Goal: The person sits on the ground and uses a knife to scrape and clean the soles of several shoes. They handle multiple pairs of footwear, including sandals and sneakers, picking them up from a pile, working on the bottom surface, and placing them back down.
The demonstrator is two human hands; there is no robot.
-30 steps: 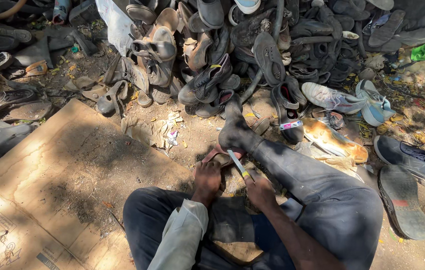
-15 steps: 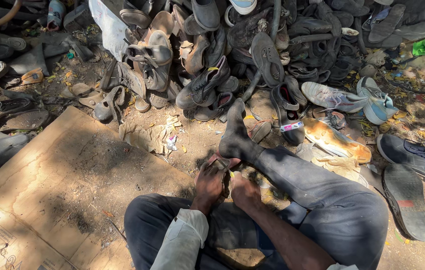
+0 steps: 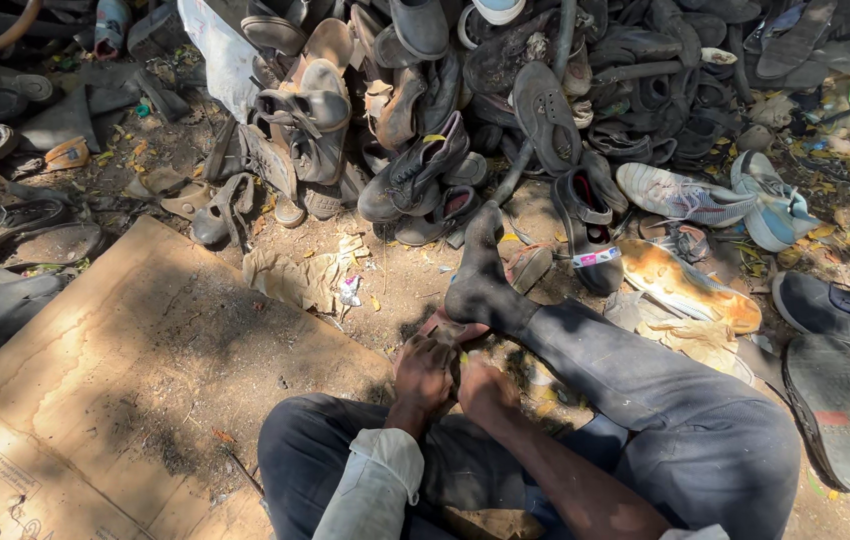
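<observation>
Head view. The person sat on the ground with the right leg (image 3: pixel 635 380) stretched forward, the dark socked foot (image 3: pixel 480 275) pointing toward a large heap of worn shoes (image 3: pixel 505 100). The left hand (image 3: pixel 423 372) and the right hand (image 3: pixel 485 385) were pressed together just below that foot. Both were curled closed around a small item, of which only a pinkish-brown edge (image 3: pixel 442 328) and a yellow-green fleck showed between the fingers. What the item was could not be told, as the hands covered nearly all of it. It lay at the hands, touching the heel side of the foot and above the lap.

A flattened sheet of cardboard (image 3: pixel 115 370) covered the dirt to the left. Crumpled paper scraps (image 3: pixel 305 275) lay between the cardboard and the heap. To the right were a tan shoe sole (image 3: pixel 690 285), a pale grey trainer (image 3: pixel 680 192), a light blue trainer (image 3: pixel 775 205) and a dark trainer (image 3: pixel 835 315) beside an upturned black sole (image 3: pixel 840 415).

Risk, as a judgement: the grip was tight and hidden, with both hands crowded on a small piece. A slip could send it into the loose litter and dirt, where it would be hard to find. Any sharp tool within the grip, if present, could nick the fingers or the nearby foot.
</observation>
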